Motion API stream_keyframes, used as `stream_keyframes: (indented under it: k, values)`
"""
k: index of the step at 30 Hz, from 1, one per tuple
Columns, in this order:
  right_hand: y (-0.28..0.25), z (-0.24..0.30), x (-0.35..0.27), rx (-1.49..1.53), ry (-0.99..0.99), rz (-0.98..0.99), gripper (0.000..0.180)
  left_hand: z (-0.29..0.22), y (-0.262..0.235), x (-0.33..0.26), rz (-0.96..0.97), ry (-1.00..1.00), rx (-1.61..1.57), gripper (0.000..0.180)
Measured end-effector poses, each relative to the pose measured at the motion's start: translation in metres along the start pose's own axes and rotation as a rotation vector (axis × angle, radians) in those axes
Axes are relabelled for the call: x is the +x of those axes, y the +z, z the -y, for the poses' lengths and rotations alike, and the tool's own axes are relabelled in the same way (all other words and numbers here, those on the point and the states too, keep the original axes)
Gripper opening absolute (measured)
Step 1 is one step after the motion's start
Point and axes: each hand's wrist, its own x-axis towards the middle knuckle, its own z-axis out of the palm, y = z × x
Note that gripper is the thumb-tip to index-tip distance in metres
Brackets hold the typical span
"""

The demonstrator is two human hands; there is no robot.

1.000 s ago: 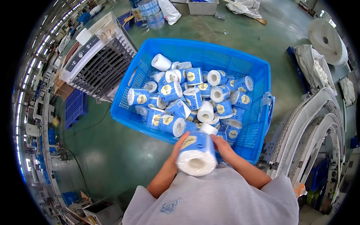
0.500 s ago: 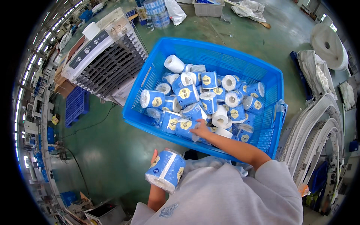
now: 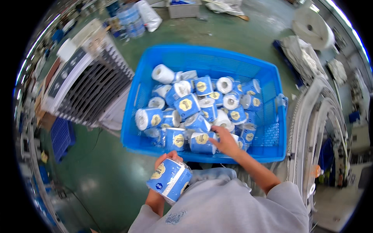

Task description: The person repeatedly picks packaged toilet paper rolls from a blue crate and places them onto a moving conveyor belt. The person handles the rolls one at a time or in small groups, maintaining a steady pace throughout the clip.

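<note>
My left hand (image 3: 168,157) grips a toilet roll (image 3: 169,179) in a clear, blue-printed wrapper with a pale strip, close to my body and outside the basket. The palm and most fingers are hidden behind it. A large blue plastic basket (image 3: 202,155) stands before me, holding many toilet rolls, most wrapped in blue and some showing bare white. Inside its near side, my right hand (image 3: 226,143) has its fingers spread, thumb and forefinger apart. They are at the right end of a wrapped roll (image 3: 202,142) lying on its side by the near wall.
An air cooler (image 3: 91,77) stands left of the basket, a blue pallet (image 3: 62,138) beside it. Curved white conveyor frames (image 3: 307,132) rise at right. Farther off are a big white paper reel (image 3: 311,29), a grey crate (image 3: 183,9) and film rolls (image 3: 131,19).
My right hand has loosened from the wrapped roll by the near wall and its fingers have spread. The roll in my left hand has tilted slightly. The whole view has shifted.
</note>
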Motion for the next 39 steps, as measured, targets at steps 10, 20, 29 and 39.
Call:
stream_keyframes:
  k: [10, 20, 29, 39]
  values:
    - [-0.040, 0.092, -0.072, 1.255, 0.403, -0.020, 0.034, 0.023, 0.044, 0.082, 0.021, -0.384, 0.293, 0.023]
    - [-0.071, 0.072, -0.207, 1.513, 0.555, -0.515, 0.045, 0.151, 0.083, 0.118, 0.023, -1.025, 0.764, 0.033]
    - [-0.045, 0.056, -0.360, 1.651, 0.685, -1.540, 0.043, 0.257, -0.017, 0.394, 0.720, -0.212, 2.165, 0.033]
    - [-0.016, 0.065, -0.408, 1.596, 0.713, -1.895, 0.042, 0.354, -0.103, 0.445, 0.848, -0.125, 2.441, 0.070]
